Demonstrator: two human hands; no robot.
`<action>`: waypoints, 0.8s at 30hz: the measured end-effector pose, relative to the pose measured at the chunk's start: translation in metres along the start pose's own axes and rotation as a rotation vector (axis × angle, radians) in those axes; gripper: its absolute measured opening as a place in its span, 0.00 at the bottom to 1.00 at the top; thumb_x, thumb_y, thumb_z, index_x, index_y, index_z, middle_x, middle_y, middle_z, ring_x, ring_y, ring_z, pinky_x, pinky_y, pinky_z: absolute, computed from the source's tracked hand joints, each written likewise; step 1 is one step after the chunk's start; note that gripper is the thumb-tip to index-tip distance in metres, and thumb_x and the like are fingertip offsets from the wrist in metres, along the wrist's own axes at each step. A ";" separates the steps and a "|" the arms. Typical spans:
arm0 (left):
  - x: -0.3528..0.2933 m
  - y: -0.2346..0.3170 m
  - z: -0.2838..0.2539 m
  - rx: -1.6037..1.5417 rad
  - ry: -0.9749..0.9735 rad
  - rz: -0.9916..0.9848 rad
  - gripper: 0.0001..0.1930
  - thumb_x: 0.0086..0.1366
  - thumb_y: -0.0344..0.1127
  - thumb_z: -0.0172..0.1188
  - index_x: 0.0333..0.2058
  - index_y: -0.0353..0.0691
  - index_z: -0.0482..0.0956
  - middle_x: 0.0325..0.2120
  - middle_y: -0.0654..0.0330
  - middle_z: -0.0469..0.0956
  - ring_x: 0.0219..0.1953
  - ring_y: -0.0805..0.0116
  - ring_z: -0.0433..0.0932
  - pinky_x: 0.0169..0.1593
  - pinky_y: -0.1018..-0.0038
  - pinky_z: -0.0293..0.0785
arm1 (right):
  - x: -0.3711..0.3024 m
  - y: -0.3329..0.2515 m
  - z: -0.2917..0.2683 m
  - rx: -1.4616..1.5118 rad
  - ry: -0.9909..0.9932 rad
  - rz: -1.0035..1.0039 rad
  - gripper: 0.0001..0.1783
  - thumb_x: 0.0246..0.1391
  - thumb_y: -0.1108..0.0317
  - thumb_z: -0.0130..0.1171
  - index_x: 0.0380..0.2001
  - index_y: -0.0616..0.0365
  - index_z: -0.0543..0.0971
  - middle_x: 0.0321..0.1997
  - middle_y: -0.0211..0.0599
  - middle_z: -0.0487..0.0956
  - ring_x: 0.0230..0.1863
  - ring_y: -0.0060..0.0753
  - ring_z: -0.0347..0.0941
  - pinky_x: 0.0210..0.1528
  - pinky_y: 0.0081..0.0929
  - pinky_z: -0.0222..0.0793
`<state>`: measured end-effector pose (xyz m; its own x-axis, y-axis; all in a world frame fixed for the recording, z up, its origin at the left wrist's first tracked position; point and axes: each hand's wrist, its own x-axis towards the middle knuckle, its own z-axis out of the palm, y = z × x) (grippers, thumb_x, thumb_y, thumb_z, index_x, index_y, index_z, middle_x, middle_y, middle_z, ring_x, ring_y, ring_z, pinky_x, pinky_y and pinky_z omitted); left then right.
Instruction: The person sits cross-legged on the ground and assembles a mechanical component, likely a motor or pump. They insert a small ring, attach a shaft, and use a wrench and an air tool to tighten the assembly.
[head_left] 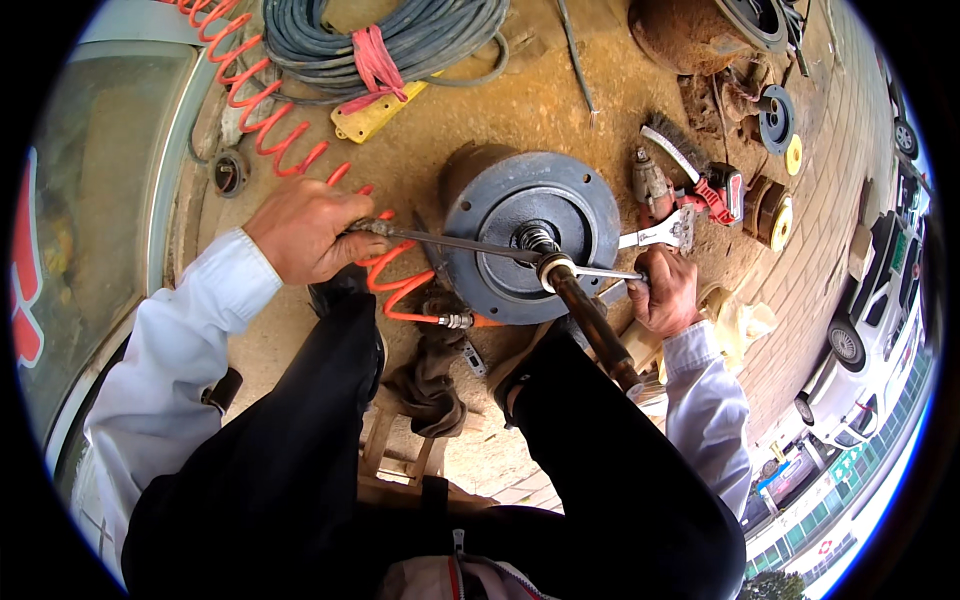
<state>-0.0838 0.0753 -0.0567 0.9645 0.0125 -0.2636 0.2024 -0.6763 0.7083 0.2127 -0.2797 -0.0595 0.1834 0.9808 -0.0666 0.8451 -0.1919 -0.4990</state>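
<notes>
A round grey metal housing (590, 205) with bolt holes around its rim stands on the ground before me. From its centre a long dark shaft (598, 322) sticks up toward me, with a coil spring (535, 234) around its base and a pale metal ring (556, 268) above the spring. My left hand (308, 228) is closed around the end of a long thin metal bar (460, 241), whose far end meets the shaft by the ring. On the other side, my right hand (665, 292) grips a shorter shiny metal rod (605, 273) reaching the ring. Its exact kind is hidden in my fingers.
An adjustable wrench (660, 233), a red power tool (655, 190) and a wire brush (676, 148) lie right of the housing. An orange coiled air hose (283, 135) runs along the left. Coiled cable (400, 45) and a rusty casing (685, 35) lie at the far side.
</notes>
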 end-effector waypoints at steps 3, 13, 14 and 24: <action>0.001 -0.005 0.003 0.004 0.009 0.011 0.17 0.58 0.47 0.66 0.27 0.38 0.76 0.17 0.49 0.74 0.23 0.42 0.75 0.25 0.54 0.67 | 0.001 0.002 0.001 0.004 0.005 -0.017 0.16 0.54 0.56 0.61 0.28 0.58 0.72 0.23 0.41 0.72 0.24 0.51 0.71 0.28 0.42 0.67; 0.000 -0.013 0.005 0.053 -0.009 0.076 0.24 0.64 0.57 0.59 0.27 0.39 0.74 0.15 0.53 0.73 0.20 0.46 0.75 0.22 0.57 0.67 | 0.002 0.003 0.004 -0.014 0.021 -0.057 0.14 0.53 0.59 0.60 0.28 0.57 0.71 0.23 0.39 0.71 0.23 0.47 0.71 0.26 0.41 0.66; 0.000 -0.014 0.006 0.044 -0.012 0.071 0.24 0.65 0.58 0.58 0.27 0.40 0.74 0.15 0.53 0.73 0.20 0.46 0.75 0.22 0.57 0.67 | 0.003 0.003 0.005 -0.016 0.020 -0.059 0.14 0.53 0.59 0.60 0.28 0.57 0.71 0.23 0.39 0.71 0.22 0.47 0.71 0.26 0.40 0.66; 0.000 -0.015 0.016 -0.053 0.028 0.099 0.25 0.63 0.59 0.59 0.25 0.40 0.72 0.15 0.53 0.72 0.21 0.45 0.75 0.22 0.56 0.68 | 0.007 0.007 0.009 0.057 0.020 -0.101 0.15 0.51 0.59 0.60 0.27 0.58 0.70 0.21 0.39 0.68 0.21 0.47 0.69 0.25 0.41 0.66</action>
<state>-0.0897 0.0737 -0.0780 0.9845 -0.0308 -0.1729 0.1143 -0.6351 0.7639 0.2151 -0.2737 -0.0715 0.1095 0.9940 0.0035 0.8301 -0.0895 -0.5504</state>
